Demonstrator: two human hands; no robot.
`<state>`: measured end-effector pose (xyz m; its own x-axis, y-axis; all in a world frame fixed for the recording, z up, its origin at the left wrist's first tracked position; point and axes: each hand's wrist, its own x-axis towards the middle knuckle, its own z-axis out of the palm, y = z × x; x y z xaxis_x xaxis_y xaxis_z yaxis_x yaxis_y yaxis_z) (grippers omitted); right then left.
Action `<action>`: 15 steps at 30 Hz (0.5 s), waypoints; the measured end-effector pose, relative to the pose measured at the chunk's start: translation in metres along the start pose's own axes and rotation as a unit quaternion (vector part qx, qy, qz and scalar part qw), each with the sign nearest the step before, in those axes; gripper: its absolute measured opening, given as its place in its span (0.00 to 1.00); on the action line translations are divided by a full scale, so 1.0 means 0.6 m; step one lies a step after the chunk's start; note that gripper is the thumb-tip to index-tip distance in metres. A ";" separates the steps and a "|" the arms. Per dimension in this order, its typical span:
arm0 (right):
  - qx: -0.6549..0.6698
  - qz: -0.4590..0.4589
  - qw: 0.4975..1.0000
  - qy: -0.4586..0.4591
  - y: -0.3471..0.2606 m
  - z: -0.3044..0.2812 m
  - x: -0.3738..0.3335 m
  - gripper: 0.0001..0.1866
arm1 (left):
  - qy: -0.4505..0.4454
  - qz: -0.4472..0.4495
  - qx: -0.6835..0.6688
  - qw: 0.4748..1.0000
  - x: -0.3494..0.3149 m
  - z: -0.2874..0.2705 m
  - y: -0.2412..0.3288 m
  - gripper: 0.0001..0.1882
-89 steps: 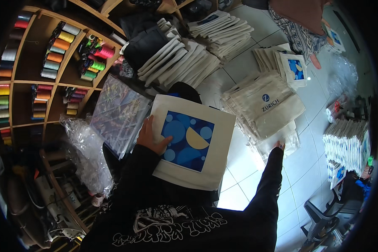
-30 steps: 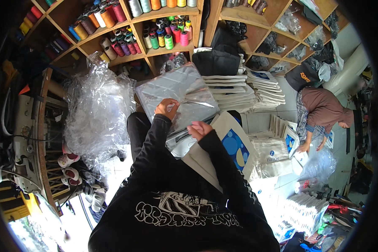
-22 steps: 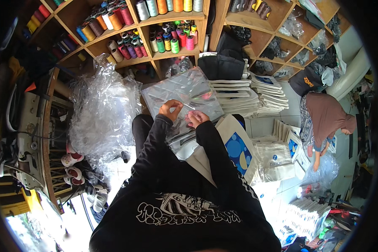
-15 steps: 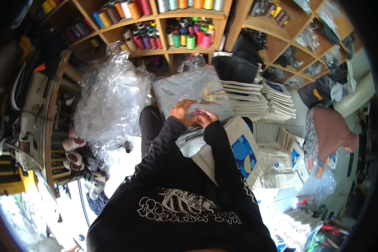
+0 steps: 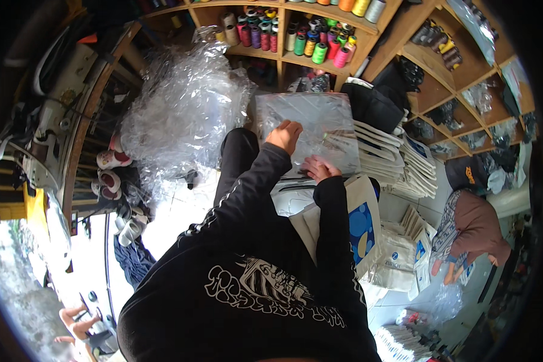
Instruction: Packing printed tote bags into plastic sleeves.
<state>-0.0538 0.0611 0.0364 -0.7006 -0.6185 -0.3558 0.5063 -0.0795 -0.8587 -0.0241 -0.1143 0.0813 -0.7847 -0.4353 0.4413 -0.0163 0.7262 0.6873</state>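
My left hand pinches the top of a clear plastic bag that lies flat in front of me. My right hand presses on the bag's lower right part, fingers spread on the film. Both arms are in black sleeves. A white cloth tote bag with a blue round print rests on my lap under my right forearm, partly hidden by it.
A big heap of crumpled clear plastic lies to the left. Wooden shelves hold coloured thread spools. Stacks of folded white bags sit to the right, with a black bag above. A seated person works at far right. Shoes are at left.
Three seconds ago I held the printed tote flat with both hands. I have turned toward the shelves, and both hands now work on the clear plastic bag; the tote lies on my lap.
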 end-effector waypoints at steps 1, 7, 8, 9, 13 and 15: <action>-0.013 0.009 0.999 0.030 0.003 -0.001 -0.001 0.21 | 0.021 0.009 0.005 1.000 0.009 -0.004 0.003 0.04; -0.028 -0.003 0.995 0.092 -0.003 0.020 -0.004 0.21 | 0.041 0.114 -0.020 0.992 0.019 -0.008 0.013 0.12; -0.047 -0.026 0.992 0.118 -0.012 0.031 -0.010 0.20 | -0.002 0.175 -0.044 0.983 0.016 -0.008 0.014 0.14; -0.070 -0.020 0.988 0.137 -0.024 0.041 -0.009 0.15 | -0.001 0.170 -0.040 0.985 0.008 -0.007 0.016 0.14; -0.096 -0.053 0.984 0.139 0.003 0.016 0.002 0.13 | -0.054 0.133 0.034 0.989 -0.019 -0.002 0.045 0.17; -0.032 -0.034 0.990 0.136 0.001 0.026 0.004 0.08 | -0.063 0.094 0.069 0.991 -0.028 0.012 0.036 0.17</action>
<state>-0.0473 0.0475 0.0406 -0.8458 -0.3790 -0.3754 0.4270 -0.0592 -0.9023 -0.0159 -0.0876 0.0847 -0.8525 -0.2213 0.4735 0.0607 0.8578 0.5103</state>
